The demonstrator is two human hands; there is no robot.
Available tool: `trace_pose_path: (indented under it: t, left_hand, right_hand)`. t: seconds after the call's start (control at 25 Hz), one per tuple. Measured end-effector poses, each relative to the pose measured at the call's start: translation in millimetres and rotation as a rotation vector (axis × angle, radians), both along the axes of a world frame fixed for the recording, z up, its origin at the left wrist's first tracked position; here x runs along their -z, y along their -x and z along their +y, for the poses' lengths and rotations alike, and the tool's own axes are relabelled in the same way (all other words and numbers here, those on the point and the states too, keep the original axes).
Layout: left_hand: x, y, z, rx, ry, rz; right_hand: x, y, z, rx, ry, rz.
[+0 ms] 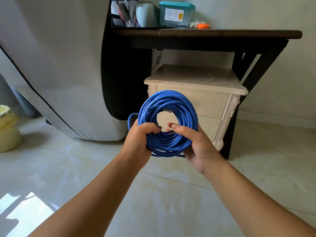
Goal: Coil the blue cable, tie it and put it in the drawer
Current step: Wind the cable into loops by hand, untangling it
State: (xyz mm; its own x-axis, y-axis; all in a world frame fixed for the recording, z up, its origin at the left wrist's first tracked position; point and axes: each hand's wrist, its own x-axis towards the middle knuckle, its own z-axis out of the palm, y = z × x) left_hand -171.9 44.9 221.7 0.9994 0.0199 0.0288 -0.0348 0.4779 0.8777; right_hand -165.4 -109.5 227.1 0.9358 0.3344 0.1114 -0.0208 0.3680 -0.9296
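Cable coiled and held up before the drawers, not yet tied.
The left hand (140, 140) wraps the lower left of the round coil of blue plastic-sheathed cable (187, 106), fingers (152, 128) curled through the middle so the turns cannot spring apart; a loose loop (130, 119) pokes out just beside it. The right hand (197, 145) cradles the lower right, thumb across the front, fingertips (174, 126) close together inside the ring, seemingly working an end for the tie. Behind, the cream carved cabinet's top drawer (210, 104) sits closed.

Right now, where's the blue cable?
Head view, centre: the coiled blue cable is held up by left hand and right hand, in front of the cream nightstand.
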Motion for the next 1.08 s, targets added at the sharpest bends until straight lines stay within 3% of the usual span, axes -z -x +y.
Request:
trace_pose_path:
  t: [0.2,0.32,0.44,0.52,0.6,0.64,0.76,1.08]
  left_hand:
    - [-3.1,-3.0,9.9,0.158,-0.236,0.017]
    - [-13.0,-3.0,24.6,0.268,-0.393,-0.075]
    - [-21.7,-0.4,34.1,0.212,-0.619,-0.109]
    - [-21.9,4.6,30.0,0.28,-0.948,-0.16]
    - [-13.0,7.5,21.0,0.297,-1.219,-0.267]
    - [-8.9,7.7,17.5,0.235,-1.263,-0.312]
    - [-4.7,6.6,13.2,0.047,-1.22,-0.37]
    - [-6.5,5.1,8.9,-0.016,-0.878,-0.246]
  right_hand:
    - [-0.8,-9.0,-9.0,0.128,0.082,0.007]
    - [-7.5,-13.2,-18.8,0.129,0.204,-0.047]
    - [-14.3,-10.6,-26.8,0.091,0.584,-0.24]
    - [-14.4,-3.5,-24.9,-0.009,0.908,-0.376]
    - [-13.5,0.3,-22.0,-0.066,1.028,-0.425]
    - [-14.0,1.5,-21.6,-0.066,1.023,-0.426]
    - [-16.3,1.4,-24.8,-0.034,0.951,-0.429]
    - [-18.4,-6.6,-33.8,-0.096,0.663,-0.243]
